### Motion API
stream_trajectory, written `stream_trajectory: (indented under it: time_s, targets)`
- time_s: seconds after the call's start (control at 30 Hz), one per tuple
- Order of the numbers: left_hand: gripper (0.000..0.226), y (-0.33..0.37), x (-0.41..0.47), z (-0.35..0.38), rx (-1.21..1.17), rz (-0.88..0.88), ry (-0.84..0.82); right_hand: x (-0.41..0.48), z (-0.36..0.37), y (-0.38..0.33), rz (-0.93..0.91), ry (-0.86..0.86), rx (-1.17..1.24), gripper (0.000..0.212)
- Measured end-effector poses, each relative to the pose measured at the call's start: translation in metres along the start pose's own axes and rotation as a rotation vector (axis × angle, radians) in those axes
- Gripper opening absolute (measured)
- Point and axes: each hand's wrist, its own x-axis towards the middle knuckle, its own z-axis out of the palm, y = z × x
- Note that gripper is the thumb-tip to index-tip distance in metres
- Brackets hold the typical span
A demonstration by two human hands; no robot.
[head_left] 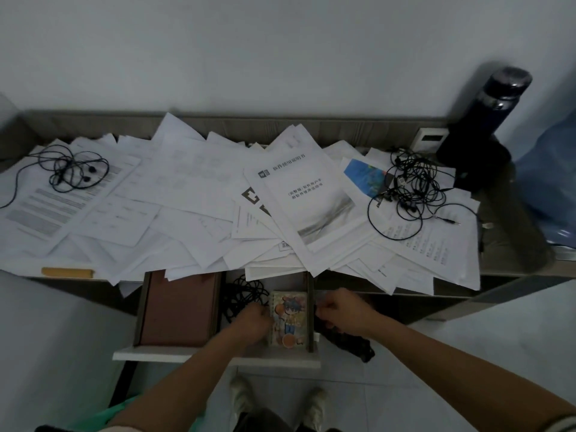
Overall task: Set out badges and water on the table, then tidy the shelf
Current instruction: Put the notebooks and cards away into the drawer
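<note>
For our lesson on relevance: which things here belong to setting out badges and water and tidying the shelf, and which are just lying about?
Job in hand: left hand and right hand at the open drawer; cartoon booklet between them; loose papers on the shelf.
Lying about: earphone tangles, dark flask, brown notebook, black cables.

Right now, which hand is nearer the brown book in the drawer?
Left. The left hand is just right of the brown book, at the cartoon card's left edge. The right hand is farther right, across the card, at the drawer's right wall.
</note>
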Motion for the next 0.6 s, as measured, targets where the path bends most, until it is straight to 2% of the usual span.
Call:
stream_trajectory:
  time_s: [0.03, 0.1, 0.2, 0.27, 0.33, 0.4, 0.47, 0.5, 0.6]
  targets:
    - [0.034, 0.008, -0.002, -0.009, 0.04, 0.015, 0.021, -0.01, -0.009, -0.011, -0.055, 0.029, -0.032, 0.021]
    - [0.039, 0.032, -0.014, -0.025, 0.04, 0.061, 0.018, -0.031, -0.03, -0.033, -0.149, 0.082, 0.005, 0.017]
    - [0.019, 0.075, -0.035, -0.044, -0.077, 0.18, -0.034, -0.048, -0.074, -0.058, -0.249, 0.251, 0.19, 0.007]
    - [0.011, 0.101, -0.042, -0.056, -0.161, 0.263, 0.02, -0.042, -0.11, -0.064, -0.277, 0.476, 0.162, 0.012]
    - [0.008, 0.121, -0.037, -0.065, -0.184, 0.343, 0.166, -0.024, -0.147, -0.057, -0.242, 0.708, 0.056, 0.028]
    - [0.009, 0.131, -0.019, -0.074, -0.031, 0.414, 0.394, -0.004, -0.18, -0.044, -0.159, 0.862, -0.088, 0.046]
    - [0.02, 0.13, 0.001, -0.081, 0.218, 0.46, 0.598, 0.014, -0.204, -0.028, -0.041, 0.89, -0.204, 0.072]
    - [0.028, 0.124, 0.01, -0.084, 0.311, 0.467, 0.645, 0.021, -0.213, -0.021, 0.017, 0.867, -0.236, 0.086]
    - [0.053, 0.099, 0.025, -0.092, 0.55, 0.317, 0.665, 0.038, -0.229, -0.003, 0.115, 0.795, -0.226, 0.116]
